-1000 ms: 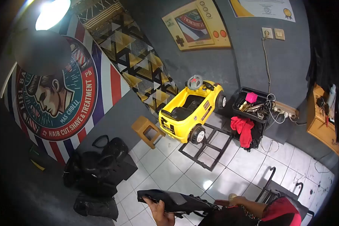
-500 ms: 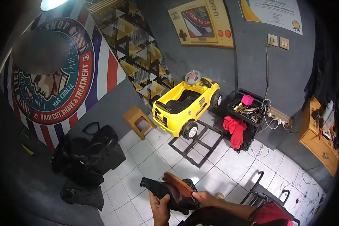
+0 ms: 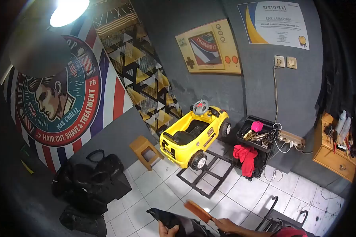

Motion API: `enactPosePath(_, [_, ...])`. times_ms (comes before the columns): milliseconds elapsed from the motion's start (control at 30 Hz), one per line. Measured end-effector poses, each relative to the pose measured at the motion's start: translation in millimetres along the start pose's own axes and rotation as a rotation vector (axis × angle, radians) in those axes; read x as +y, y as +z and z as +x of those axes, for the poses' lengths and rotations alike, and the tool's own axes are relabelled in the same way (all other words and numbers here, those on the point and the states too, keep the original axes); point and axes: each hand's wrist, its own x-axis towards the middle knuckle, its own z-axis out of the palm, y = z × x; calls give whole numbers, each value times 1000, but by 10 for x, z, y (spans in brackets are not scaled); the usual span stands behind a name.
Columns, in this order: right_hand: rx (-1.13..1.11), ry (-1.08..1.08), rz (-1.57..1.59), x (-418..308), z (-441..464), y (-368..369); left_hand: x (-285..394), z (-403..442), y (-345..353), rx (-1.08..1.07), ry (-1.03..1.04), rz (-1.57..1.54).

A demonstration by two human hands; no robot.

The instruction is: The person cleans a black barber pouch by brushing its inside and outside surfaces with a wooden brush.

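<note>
At the bottom edge, my left hand (image 3: 168,230) grips a black item (image 3: 174,222), its thumb on top and the fingers underneath. The item looks like dark cloth or leather; its lower part is cut off by the frame. My right hand (image 3: 225,225) is closed around the end of a brown brush (image 3: 198,210). The brush slants up and left, just above the right part of the black item. Whether its bristles touch the item I cannot tell.
Ahead on the tiled floor stand a yellow toy car (image 3: 194,136), a wooden stool (image 3: 143,150) and a black metal frame (image 3: 205,175). A black cart (image 3: 251,140) holds tools and a red cloth. Black chair parts (image 3: 91,177) lie left; a metal footrest (image 3: 275,215) is at lower right.
The view has tilted up, so my hands sit lower in the frame. The brush, barely visible at first, came over the black item and now points up and left above it.
</note>
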Motion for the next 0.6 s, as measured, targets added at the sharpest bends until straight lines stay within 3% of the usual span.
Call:
enactPosePath(33, [30,-75,143,-313,-34,-13,-120,-10,-53,-9,44,122])
enactPosePath(67, [39,-210,249,-564,-83,-14,137,-116,328,105,98,-162])
enactPosePath(100, [52,-347,354,-747,-122,-28,275,-141,414,109,90,-158])
enactPosePath(167, [56,-401,297,-998,-182,-79,449,-165,479,-86,67,-54])
enactPosePath(233, [51,-457,234,-973,-173,-31,496,-203,454,-85,43,-116])
enactPosePath(300, [127,-308,109,-599,-45,71,473,-190,369,-81,101,-220])
enactPosePath(400, [-179,236,-258,43,63,15,703,-271,509,-15,109,-291])
enactPosePath(467, [-290,320,-557,1011,214,255,680,-284,513,-30,114,-303])
enactPosePath(600, [-275,289,-675,1411,44,312,582,-244,442,42,136,-294])
